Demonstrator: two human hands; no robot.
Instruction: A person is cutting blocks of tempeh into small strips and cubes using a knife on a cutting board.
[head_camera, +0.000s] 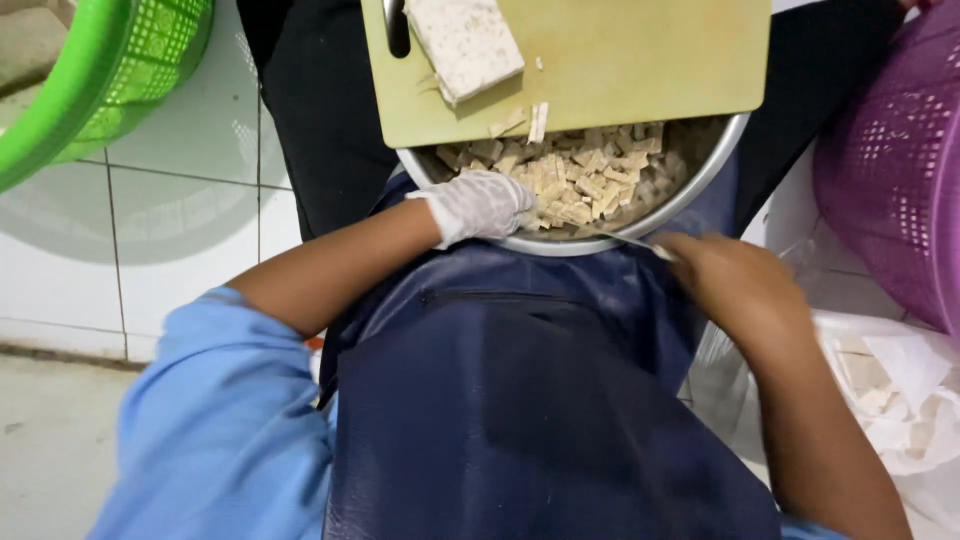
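Observation:
My left hand (480, 203), in a white glove, rests on the near rim of a round metal bowl (700, 172) and reaches into the pale diced cubes (580, 180) that fill it. My right hand (725, 275), bare, grips a thin knife (630, 240) whose blade lies along the bowl's near rim. A yellowish cutting board (640, 55) lies across the bowl's far side. On the board sits a whitish speckled block (462, 42) and a few cut strips (525, 120) at its near edge.
A green plastic basket (110, 70) stands at the upper left and a purple one (895, 160) at the right. A white plastic bag (890, 385) with pale pieces lies at the lower right. White tiled floor is on the left. A dark blue apron (520, 400) covers my lap.

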